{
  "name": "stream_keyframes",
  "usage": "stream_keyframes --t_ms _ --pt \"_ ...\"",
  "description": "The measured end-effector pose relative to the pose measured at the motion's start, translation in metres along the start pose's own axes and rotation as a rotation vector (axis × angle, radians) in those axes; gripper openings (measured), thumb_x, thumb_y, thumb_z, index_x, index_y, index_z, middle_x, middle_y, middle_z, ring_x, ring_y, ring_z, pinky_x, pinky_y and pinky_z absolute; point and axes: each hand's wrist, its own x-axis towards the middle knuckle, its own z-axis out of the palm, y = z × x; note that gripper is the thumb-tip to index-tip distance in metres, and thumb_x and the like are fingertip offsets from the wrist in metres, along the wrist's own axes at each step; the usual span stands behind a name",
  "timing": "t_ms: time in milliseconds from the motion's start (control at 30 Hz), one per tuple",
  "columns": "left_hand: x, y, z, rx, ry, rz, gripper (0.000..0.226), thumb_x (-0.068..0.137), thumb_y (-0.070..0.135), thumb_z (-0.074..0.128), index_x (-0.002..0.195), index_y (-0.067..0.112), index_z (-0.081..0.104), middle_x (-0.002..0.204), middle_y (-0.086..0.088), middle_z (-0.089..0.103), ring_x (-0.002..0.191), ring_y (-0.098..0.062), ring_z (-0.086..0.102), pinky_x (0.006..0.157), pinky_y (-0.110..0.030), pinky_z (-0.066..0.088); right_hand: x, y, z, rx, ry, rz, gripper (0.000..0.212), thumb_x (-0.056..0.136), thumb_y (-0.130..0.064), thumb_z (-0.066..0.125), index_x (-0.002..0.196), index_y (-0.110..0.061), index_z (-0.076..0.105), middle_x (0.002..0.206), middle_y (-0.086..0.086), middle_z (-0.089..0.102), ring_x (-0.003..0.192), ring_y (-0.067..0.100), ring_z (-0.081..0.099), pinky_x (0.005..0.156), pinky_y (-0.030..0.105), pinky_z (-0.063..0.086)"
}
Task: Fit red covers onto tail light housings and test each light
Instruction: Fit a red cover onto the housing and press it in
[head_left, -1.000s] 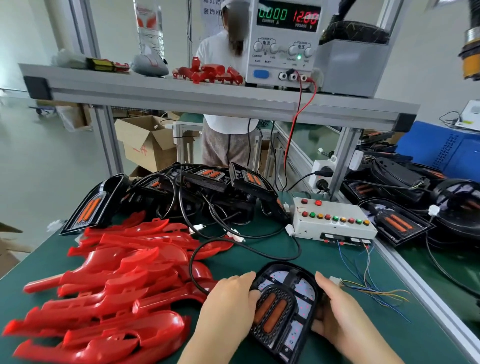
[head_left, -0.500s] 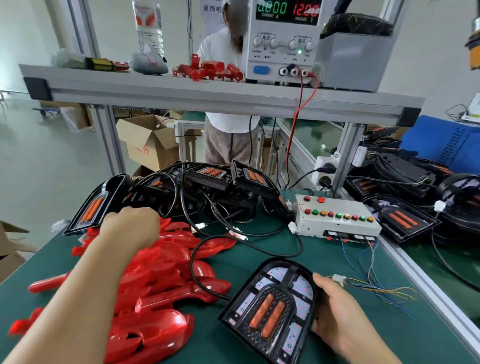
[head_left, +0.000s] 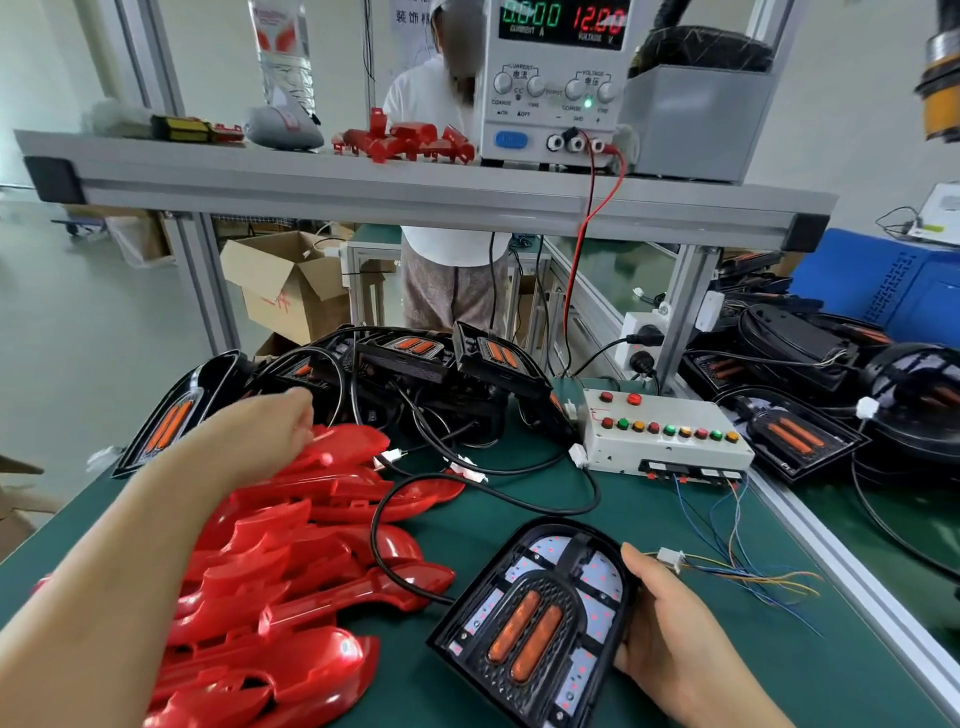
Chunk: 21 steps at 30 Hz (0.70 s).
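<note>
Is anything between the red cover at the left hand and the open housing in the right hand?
Only a thin black cable, looping flat over the pile's edge between the glossy red plastic cover under the left hand and the black tail light housing the right hand grips.

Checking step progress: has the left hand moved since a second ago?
Yes. The left hand went left, away from the button box, to the red covers.

covers (head_left: 291, 561) lie left of the housing (head_left: 535, 618), with the test box (head_left: 660, 441) behind, seemingly apart.
</note>
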Motion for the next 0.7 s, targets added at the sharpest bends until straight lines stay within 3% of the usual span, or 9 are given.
stream_keyframes --t_ms 67,133,200,267,333,433,500,600,700 --pt "0.0 0.011 -0.003 -0.14 0.12 0.035 0.003 0.096 0.016 0.049 0.094 0.017 0.049 0.073 -0.004 0.062 0.065 -0.021 0.058 0.058 -0.033 0.043 -0.001 0.0 0.002 0.013 -0.004 0.01 0.04 0.098 -0.038 0.047 0.11 -0.006 0.069 0.104 0.015 0.074 0.081 0.03 0.074 0.068 0.039 0.055" --pt "-0.004 0.037 -0.004 -0.239 0.164 0.09 0.022 0.098 0.014 0.043 0.117 0.016 0.054 0.09 -0.011 0.067 0.075 -0.027 0.061 0.069 -0.033 0.047 -0.003 0.0 0.002 0.031 -0.019 0.013 0.046 0.097 -0.042 0.047 0.113 -0.005 0.068 0.109 0.017 0.072 0.092 0.035 0.072 0.078 0.045 0.054" --pt "-0.014 0.069 -0.003 -0.235 0.213 0.169 0.032 0.1 0.021 0.038 0.127 0.017 0.056 0.111 -0.007 0.066 0.09 -0.021 0.059 0.08 -0.029 0.043 -0.005 -0.001 0.001 0.054 -0.04 0.016 0.05 0.096 -0.045 0.048 0.114 -0.003 0.068 0.111 0.02 0.071 0.096 0.038 0.07 0.083 0.049 0.052" --pt "-0.025 0.101 0.006 -0.165 0.181 0.313 0.046 0.099 0.03 0.02 0.128 0.015 0.054 0.123 -0.005 0.06 0.108 -0.021 0.056 0.093 -0.03 0.042 -0.007 -0.001 0.0 0.092 -0.061 0.027 0.053 0.095 -0.046 0.048 0.113 -0.001 0.069 0.112 0.022 0.07 0.096 0.04 0.07 0.082 0.05 0.051" --pt "-0.036 0.13 0.024 -0.027 0.071 0.427 0.051 0.096 0.025 0.01 0.132 0.013 0.045 0.129 -0.006 0.053 0.116 -0.023 0.05 0.1 -0.034 0.038 -0.008 0.0 -0.001 0.13 -0.083 0.025 0.053 0.094 -0.046 0.049 0.113 -0.001 0.069 0.112 0.023 0.07 0.096 0.041 0.07 0.082 0.05 0.051" --pt "-0.049 0.159 0.055 -0.155 0.012 0.429 0.046 0.103 0.031 0.017 0.131 0.019 0.052 0.126 -0.003 0.055 0.118 -0.022 0.05 0.101 -0.032 0.036 -0.009 -0.001 -0.002 0.186 -0.102 0.026 0.049 0.093 -0.039 0.052 0.103 0.003 0.073 0.109 0.023 0.071 0.091 0.04 0.071 0.077 0.048 0.054" --pt "-0.059 0.171 0.069 -0.377 0.052 0.35 0.038 0.101 0.038 0.04 0.132 0.024 0.056 0.121 0.0 0.057 0.117 -0.018 0.052 0.098 -0.026 0.036 -0.009 -0.002 -0.004 0.244 -0.136 0.033 0.046 0.093 -0.033 0.05 0.096 0.006 0.075 0.106 0.023 0.072 0.087 0.038 0.072 0.069 0.044 0.058" --pt "-0.072 0.178 0.089 -0.498 0.095 0.284 0.041 0.093 0.042 0.055 0.13 0.025 0.058 0.109 0.006 0.055 0.109 -0.013 0.052 0.093 -0.026 0.038 -0.005 -0.002 -0.01 0.202 -0.142 0.008 0.038 0.088 -0.028 0.052 0.089 -0.001 0.078 0.105 0.02 0.073 0.083 0.032 0.074 0.071 0.041 0.054" --pt "-0.086 0.179 0.098 -0.508 0.169 0.258 0.04 0.086 0.047 0.061 0.122 0.032 0.062 0.097 0.017 0.051 0.104 -0.005 0.051 0.092 -0.024 0.039 -0.003 -0.001 -0.013 0.152 -0.139 -0.023 0.032 0.084 -0.026 0.054 0.079 -0.008 0.08 0.097 0.016 0.075 0.075 0.027 0.073 0.059 0.034 0.056"
